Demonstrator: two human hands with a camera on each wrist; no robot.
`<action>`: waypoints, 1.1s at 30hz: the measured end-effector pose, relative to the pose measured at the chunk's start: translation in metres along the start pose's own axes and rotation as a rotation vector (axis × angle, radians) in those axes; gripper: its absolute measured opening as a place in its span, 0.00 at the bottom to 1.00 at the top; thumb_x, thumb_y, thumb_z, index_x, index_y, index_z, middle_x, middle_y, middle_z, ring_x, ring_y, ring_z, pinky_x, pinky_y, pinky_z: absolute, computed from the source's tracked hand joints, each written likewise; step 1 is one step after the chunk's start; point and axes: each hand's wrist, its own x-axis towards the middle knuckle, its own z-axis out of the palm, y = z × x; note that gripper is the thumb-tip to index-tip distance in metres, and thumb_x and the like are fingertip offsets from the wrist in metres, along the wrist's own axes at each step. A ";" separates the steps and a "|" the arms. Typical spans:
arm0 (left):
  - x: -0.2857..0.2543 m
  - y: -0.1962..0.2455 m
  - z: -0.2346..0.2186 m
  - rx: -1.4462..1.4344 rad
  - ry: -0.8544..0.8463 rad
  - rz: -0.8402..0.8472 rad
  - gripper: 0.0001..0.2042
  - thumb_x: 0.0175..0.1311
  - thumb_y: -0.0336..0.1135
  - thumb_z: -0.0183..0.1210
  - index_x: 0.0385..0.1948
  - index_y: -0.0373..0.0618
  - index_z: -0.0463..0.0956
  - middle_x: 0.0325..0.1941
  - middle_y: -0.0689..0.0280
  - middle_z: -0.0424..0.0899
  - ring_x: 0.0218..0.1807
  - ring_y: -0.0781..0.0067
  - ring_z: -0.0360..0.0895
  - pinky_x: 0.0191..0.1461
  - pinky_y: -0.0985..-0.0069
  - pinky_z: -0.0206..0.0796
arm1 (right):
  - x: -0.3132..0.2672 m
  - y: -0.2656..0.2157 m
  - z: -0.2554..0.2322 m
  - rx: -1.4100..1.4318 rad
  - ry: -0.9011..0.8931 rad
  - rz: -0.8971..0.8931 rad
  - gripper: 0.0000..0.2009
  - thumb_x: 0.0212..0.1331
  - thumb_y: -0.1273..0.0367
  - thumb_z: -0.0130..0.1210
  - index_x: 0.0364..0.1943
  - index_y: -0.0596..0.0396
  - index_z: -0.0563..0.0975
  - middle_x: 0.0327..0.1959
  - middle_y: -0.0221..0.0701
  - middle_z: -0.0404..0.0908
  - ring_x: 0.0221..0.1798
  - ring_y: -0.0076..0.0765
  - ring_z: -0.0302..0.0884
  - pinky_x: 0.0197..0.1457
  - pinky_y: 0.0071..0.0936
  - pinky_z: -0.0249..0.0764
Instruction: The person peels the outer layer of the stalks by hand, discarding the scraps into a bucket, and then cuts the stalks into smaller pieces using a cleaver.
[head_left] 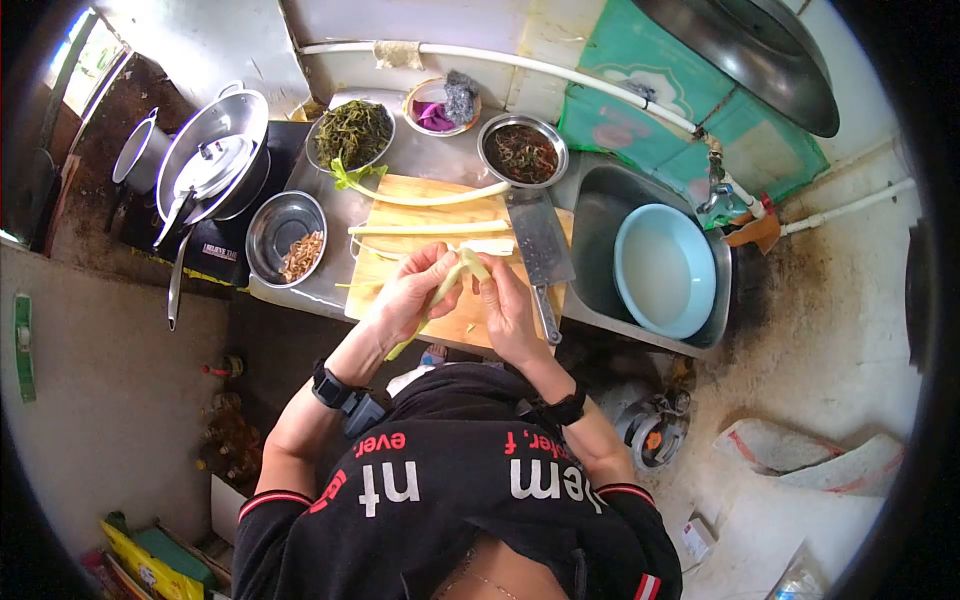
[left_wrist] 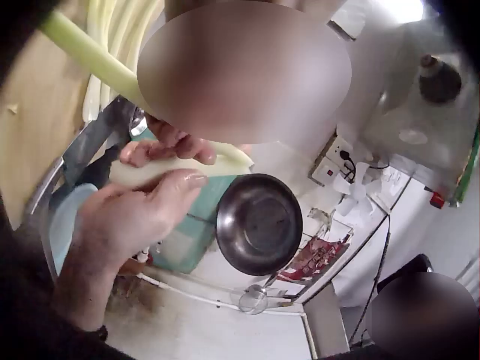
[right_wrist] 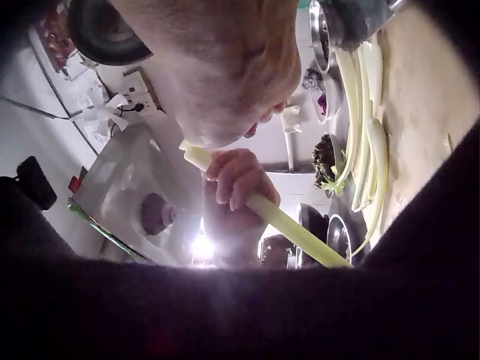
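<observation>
In the head view, my left hand (head_left: 405, 292) grips a pale green celery stalk (right_wrist: 300, 238) that slants down toward my body. My right hand (head_left: 508, 312) pinches its wide upper end between thumb and fingers, as the left wrist view also shows at the celery's pale end (left_wrist: 142, 172). Both hands work close together above the near part of a wooden cutting board (head_left: 480, 328). Several more celery stalks (head_left: 430, 229) lie across the board, one with leaves at its left end. A cleaver (head_left: 540, 238) lies on the board's right side, handle toward me.
A sink (head_left: 590, 215) to the right holds a blue basin (head_left: 628, 285) of cloudy water. Behind the board stand bowls of dark greens (head_left: 352, 135), soaking brown strands (head_left: 520, 152) and purple pieces (head_left: 434, 117). On the left are a bowl of chopped pieces (head_left: 300, 256) and a pan (head_left: 255, 105).
</observation>
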 end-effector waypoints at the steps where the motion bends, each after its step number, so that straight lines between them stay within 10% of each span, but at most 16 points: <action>1: 0.001 -0.001 0.001 -0.009 0.003 -0.026 0.09 0.67 0.39 0.48 0.32 0.46 0.70 0.20 0.68 0.72 0.15 0.80 0.64 0.16 0.85 0.49 | -0.001 0.001 0.002 0.017 0.022 0.008 0.12 0.64 0.72 0.42 0.50 0.60 0.68 0.39 0.42 0.74 0.42 0.47 0.74 0.45 0.34 0.69; 4: 0.002 -0.002 0.006 -0.040 -0.010 -0.082 0.09 0.66 0.40 0.49 0.34 0.46 0.71 0.20 0.68 0.72 0.15 0.80 0.64 0.15 0.84 0.49 | -0.003 0.001 0.009 0.111 0.062 0.057 0.14 0.68 0.67 0.38 0.50 0.61 0.68 0.36 0.36 0.75 0.39 0.30 0.74 0.44 0.25 0.69; 8: 0.003 -0.009 0.008 -0.142 0.003 -0.144 0.09 0.66 0.40 0.50 0.35 0.46 0.72 0.20 0.69 0.73 0.15 0.81 0.64 0.15 0.85 0.49 | -0.001 0.002 0.010 0.023 0.105 -0.056 0.12 0.66 0.71 0.40 0.50 0.61 0.67 0.38 0.42 0.75 0.39 0.41 0.75 0.41 0.30 0.71; 16: 0.009 -0.021 0.021 0.161 0.262 0.054 0.10 0.66 0.41 0.51 0.24 0.51 0.66 0.17 0.73 0.70 0.16 0.88 0.62 0.16 0.90 0.46 | -0.003 -0.004 0.020 0.207 0.212 0.124 0.14 0.69 0.67 0.35 0.52 0.61 0.67 0.41 0.36 0.73 0.44 0.30 0.71 0.50 0.25 0.66; 33: 0.006 -0.015 0.036 0.279 0.261 0.071 0.13 0.65 0.42 0.53 0.22 0.51 0.64 0.17 0.73 0.70 0.16 0.89 0.61 0.15 0.89 0.45 | 0.006 -0.012 0.017 0.272 0.305 0.122 0.17 0.70 0.64 0.34 0.53 0.62 0.68 0.46 0.35 0.73 0.47 0.30 0.71 0.51 0.25 0.66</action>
